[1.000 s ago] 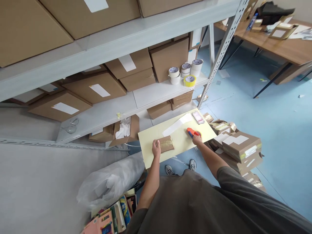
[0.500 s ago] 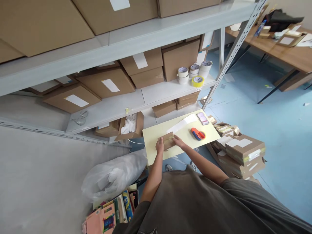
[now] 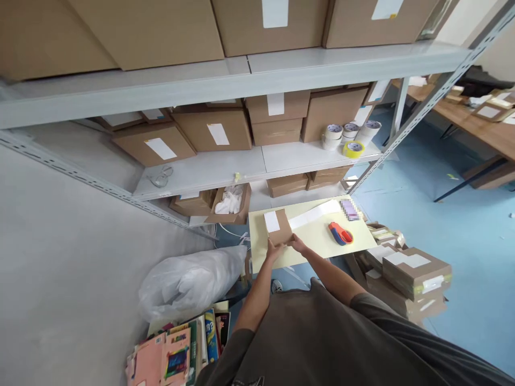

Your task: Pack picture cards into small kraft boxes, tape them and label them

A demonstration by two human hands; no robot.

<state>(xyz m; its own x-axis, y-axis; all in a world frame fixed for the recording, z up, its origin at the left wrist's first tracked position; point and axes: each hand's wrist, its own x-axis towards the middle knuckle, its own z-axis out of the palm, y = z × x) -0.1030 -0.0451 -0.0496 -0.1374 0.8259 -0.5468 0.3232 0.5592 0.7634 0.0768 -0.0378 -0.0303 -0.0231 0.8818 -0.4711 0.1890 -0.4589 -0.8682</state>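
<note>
A small cardboard box [image 3: 284, 231] with a white label [image 3: 271, 221] on its upper face is at the left part of the pale yellow tabletop [image 3: 314, 241]. My left hand [image 3: 274, 250] grips its near left corner. At the near right corner, my right hand [image 3: 298, 244] has its fingers closed on the edge. The fingertips are partly hidden under the box. Beyond it lies a white paper strip [image 3: 316, 213]. To the right rests a red and blue tape dispenser [image 3: 340, 234]. A blurred purple item [image 3: 349, 209] lies at the far right corner.
Grey metal shelving [image 3: 225, 161] with cartons and tape rolls [image 3: 332, 136] stands behind the tabletop. On the left are a translucent plastic bag [image 3: 193, 281] and a pile of books [image 3: 177, 348]. Cardboard boxes [image 3: 416, 271] are stacked on the right.
The box has been turned in my hands, so its white label now shows on top. My hands have come closer together at its near edge. The camera view has shifted.
</note>
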